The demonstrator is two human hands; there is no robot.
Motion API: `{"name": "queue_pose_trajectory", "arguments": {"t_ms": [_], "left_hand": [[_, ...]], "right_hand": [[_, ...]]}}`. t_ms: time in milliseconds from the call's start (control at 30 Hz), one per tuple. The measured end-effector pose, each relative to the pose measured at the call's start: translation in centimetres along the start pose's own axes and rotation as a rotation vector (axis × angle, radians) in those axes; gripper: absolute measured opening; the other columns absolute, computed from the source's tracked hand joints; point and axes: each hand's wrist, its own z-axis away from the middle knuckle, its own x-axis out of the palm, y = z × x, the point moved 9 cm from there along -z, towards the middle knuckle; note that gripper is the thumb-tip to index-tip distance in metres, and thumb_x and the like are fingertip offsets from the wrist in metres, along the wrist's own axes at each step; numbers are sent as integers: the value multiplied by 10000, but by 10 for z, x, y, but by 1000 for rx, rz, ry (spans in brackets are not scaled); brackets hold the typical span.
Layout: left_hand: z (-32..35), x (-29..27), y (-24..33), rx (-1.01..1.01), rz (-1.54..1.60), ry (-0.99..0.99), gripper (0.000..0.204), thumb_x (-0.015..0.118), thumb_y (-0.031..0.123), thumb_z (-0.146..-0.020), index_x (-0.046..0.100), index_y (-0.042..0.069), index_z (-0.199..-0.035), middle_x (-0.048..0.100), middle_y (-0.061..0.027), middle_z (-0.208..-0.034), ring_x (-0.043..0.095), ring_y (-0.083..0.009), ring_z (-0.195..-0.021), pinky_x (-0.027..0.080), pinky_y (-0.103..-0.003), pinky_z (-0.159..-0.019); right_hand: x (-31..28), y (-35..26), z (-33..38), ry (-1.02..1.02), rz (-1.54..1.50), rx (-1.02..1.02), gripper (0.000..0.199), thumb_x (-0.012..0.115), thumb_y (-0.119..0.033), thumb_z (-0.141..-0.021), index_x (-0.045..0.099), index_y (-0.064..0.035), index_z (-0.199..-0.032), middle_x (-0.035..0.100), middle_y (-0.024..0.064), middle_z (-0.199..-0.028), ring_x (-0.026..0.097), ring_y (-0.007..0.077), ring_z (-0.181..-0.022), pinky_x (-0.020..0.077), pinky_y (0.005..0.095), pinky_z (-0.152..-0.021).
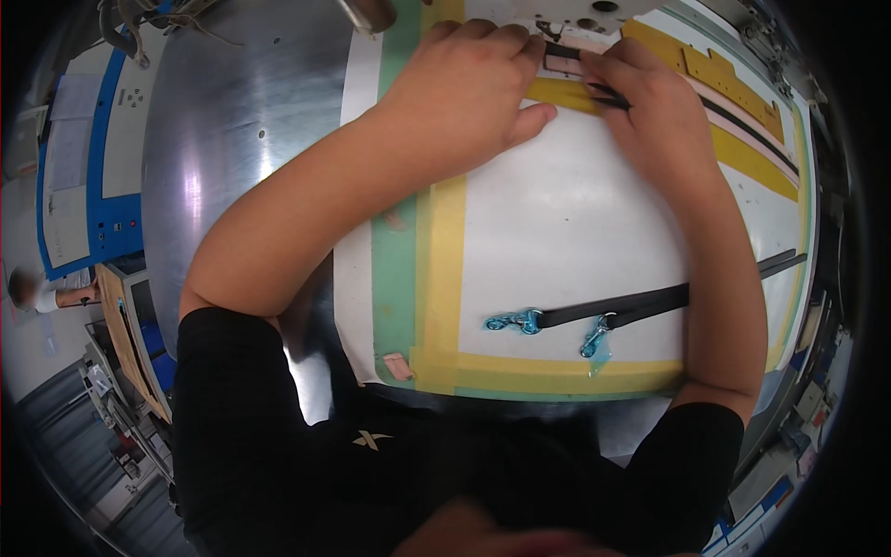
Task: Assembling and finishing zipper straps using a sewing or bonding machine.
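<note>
At the far side of the white work surface, both hands are at a short stretch of black strap lying at a pink slot. My left hand has its fingers bent and pressed down at the strap's left end, with the thumb held apart. With thumb and forefinger, my right hand pinches the strap's right part. Two dark pointed prongs stick out under its fingers, like tweezer tips; the rest is hidden in the palm. Nearer me lie two black straps with metal snap hooks wrapped in blue film.
Yellow guide plates and a pink-edged black channel run to the right of my hands. A metal machine part hangs at the top. Left is a shiny metal table; a blue-framed cabinet and another person are beyond.
</note>
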Motion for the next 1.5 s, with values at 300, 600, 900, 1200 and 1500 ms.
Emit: {"name": "queue_pose_trajectory", "arguments": {"t_ms": [300,600,900,1200,1500], "left_hand": [[-3,0,1,-13,-28,16,553,695,410,-915,650,5,-1289,673,-161,-1270,629,-331,-1163,462,-451,-1043],[-2,3,7,-4,10,112,504,705,386,-889,686,-2,-1211,693,-143,-1159,640,-314,-1106,474,-447,-987],[-5,9,8,-29,-24,78,529,650,409,-916,689,7,-1256,700,-130,-1160,630,-293,-1136,445,-434,-1025],[1,5,0,-6,-45,99,443,670,395,-897,701,57,-1181,693,-94,-1060,649,-273,-1036,465,-439,-937],[3,11,10,-98,-18,119,413,668,407,-877,738,70,-1104,660,-93,-1131,606,-258,-1091,432,-417,-973]], "right_hand": [[-5,-10,-4,-9,79,9,306,645,-22,-811,761,-85,-1087,671,90,-1058,686,322,-959,558,444,-839],[-1,-12,-6,-86,104,40,254,661,-58,-811,770,-86,-1039,678,90,-1062,696,313,-989,572,442,-840],[-5,-4,0,-131,144,51,301,617,-70,-859,758,-110,-1122,680,98,-1121,696,315,-1031,568,448,-866],[-17,28,20,-131,163,118,393,580,-35,-882,714,-145,-1234,645,110,-1223,665,352,-1094,541,466,-921],[-11,15,22,-140,181,144,444,566,-12,-859,703,-132,-1264,650,106,-1235,675,353,-1058,551,460,-905]]}}
